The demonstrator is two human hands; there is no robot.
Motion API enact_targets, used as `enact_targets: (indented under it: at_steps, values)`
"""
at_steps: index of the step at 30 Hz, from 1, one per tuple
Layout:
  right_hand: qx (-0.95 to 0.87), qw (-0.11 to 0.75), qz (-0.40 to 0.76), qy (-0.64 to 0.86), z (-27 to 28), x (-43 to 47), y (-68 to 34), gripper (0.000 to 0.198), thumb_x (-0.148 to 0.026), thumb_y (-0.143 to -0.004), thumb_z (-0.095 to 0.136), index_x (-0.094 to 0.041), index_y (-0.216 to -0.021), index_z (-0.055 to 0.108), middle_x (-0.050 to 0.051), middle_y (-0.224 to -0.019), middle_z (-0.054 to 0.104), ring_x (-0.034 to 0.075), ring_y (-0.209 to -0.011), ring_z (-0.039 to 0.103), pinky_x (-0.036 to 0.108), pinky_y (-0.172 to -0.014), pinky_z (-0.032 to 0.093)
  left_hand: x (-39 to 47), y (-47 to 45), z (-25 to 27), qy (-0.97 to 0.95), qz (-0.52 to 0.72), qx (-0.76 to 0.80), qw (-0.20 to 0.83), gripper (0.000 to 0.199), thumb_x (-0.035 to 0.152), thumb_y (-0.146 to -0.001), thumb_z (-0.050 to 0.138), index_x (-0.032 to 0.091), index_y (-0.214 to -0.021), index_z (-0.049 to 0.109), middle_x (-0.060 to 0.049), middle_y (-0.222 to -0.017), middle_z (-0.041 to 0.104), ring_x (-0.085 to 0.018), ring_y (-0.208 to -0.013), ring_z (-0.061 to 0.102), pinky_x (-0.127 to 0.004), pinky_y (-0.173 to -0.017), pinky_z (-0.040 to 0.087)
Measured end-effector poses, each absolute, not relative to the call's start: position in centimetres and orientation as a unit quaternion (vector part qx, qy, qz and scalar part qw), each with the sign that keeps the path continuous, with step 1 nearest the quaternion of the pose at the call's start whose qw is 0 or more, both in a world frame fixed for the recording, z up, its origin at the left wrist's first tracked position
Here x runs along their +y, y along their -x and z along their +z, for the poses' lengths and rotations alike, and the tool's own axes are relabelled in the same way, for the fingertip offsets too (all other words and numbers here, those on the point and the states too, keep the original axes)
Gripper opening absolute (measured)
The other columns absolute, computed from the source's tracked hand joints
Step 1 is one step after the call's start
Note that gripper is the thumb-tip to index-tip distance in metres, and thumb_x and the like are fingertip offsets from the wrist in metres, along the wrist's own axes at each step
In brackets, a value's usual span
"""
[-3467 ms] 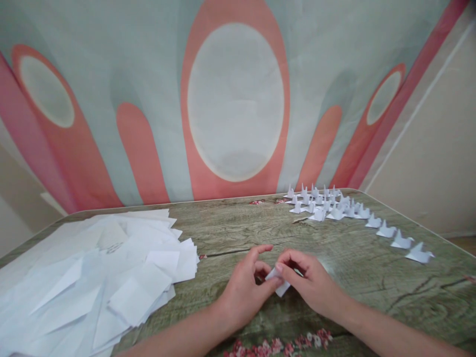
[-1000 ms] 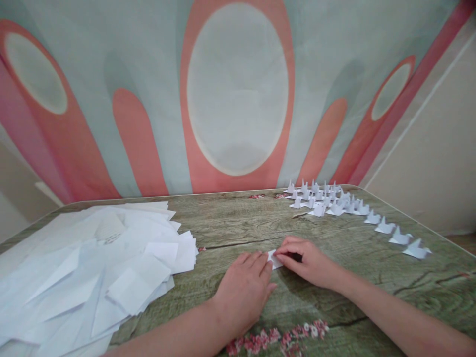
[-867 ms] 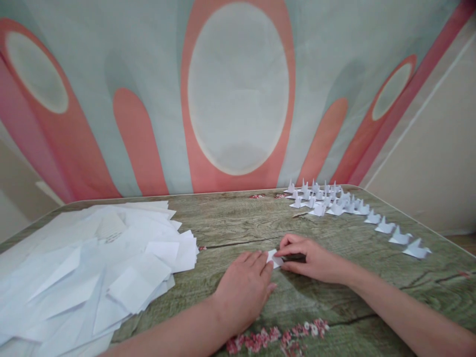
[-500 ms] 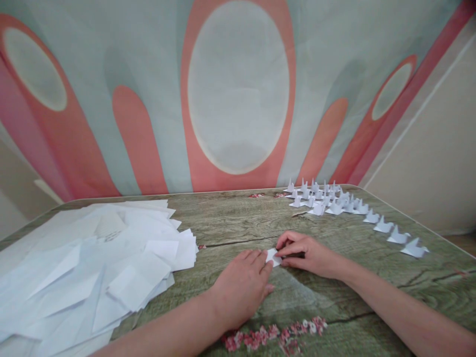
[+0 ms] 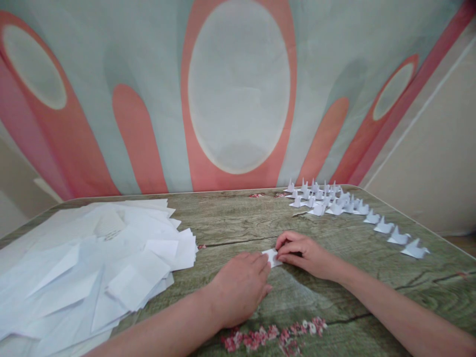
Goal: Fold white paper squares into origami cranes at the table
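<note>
A small piece of folded white paper [image 5: 272,257] lies on the table between my hands. My left hand [image 5: 243,282] is palm down at its left edge, fingers together and pressing on the paper. From the right, my right hand [image 5: 299,253] pinches the paper's right side between thumb and fingertips. The left fingers cover part of the sheet, so its full shape and creases are hard to make out.
A wide heap of loose white paper sheets [image 5: 92,277] covers the table's left side. Several folded white paper cranes [image 5: 336,207] stand in rows at the back right. The wood-patterned table [image 5: 223,218] meets a painted backdrop [image 5: 238,183] behind.
My left hand has slid slightly left and back, showing more of the paper. The right fingers have drawn closer together on its right edge.
</note>
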State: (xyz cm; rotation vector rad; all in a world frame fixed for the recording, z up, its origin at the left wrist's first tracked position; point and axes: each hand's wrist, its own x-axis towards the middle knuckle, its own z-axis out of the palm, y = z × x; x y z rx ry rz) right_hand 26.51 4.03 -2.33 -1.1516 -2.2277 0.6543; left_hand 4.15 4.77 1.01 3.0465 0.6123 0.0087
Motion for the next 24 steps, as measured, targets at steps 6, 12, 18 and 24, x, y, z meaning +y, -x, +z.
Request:
enact_targets:
  at_steps: [6,12,18,24]
  values:
    - [-0.823,0.273,0.222,0.446,-2.67,4.07,-26.17,0.013,-0.023,-0.087,0.051,-0.019,-0.081,0.062,0.004,-0.088,0.057,0.015,-0.084,0.052,0.029,-0.078,0.041,4.76,-3.9,1.13,-0.982,-0.004,0.189,0.003,0.039,0.032,-0.09,0.039,0.01,-0.121,0.047,-0.013,-0.126,0.051,-0.025,-0.112,0.049,-0.039,-0.094,0.039]
    - [-0.807,0.286,0.224,0.466,-2.78,3.89,-25.7,0.012,-0.021,-0.086,0.052,-0.018,-0.075,0.055,0.003,-0.084,0.056,0.015,-0.081,0.052,0.028,-0.074,0.041,4.62,-3.83,1.02,-0.982,-0.011,0.186,-0.011,0.041,0.032,-0.091,0.036,0.009,-0.123,0.046,-0.014,-0.128,0.05,-0.025,-0.115,0.047,-0.038,-0.095,0.037]
    - [-0.798,0.291,0.223,0.479,-3.09,4.0,-25.6,0.01,-0.021,-0.084,0.053,-0.019,-0.075,0.054,0.003,-0.083,0.056,0.015,-0.081,0.052,0.028,-0.074,0.041,4.56,-3.85,0.78,-0.983,-0.002,0.182,-0.007,0.037,0.027,-0.09,0.035,0.008,-0.119,0.048,-0.015,-0.128,0.049,-0.025,-0.116,0.046,-0.038,-0.097,0.035]
    - [-0.793,0.288,0.214,0.492,-3.2,4.19,-25.49,0.01,-0.022,-0.083,0.054,-0.019,-0.074,0.054,0.002,-0.082,0.057,0.015,-0.079,0.053,0.028,-0.073,0.041,4.71,-3.84,0.37,-0.984,0.012,0.176,0.008,0.047,0.02,-0.087,0.039,0.011,-0.132,0.031,-0.014,-0.13,0.047,-0.024,-0.117,0.046,-0.037,-0.095,0.038]
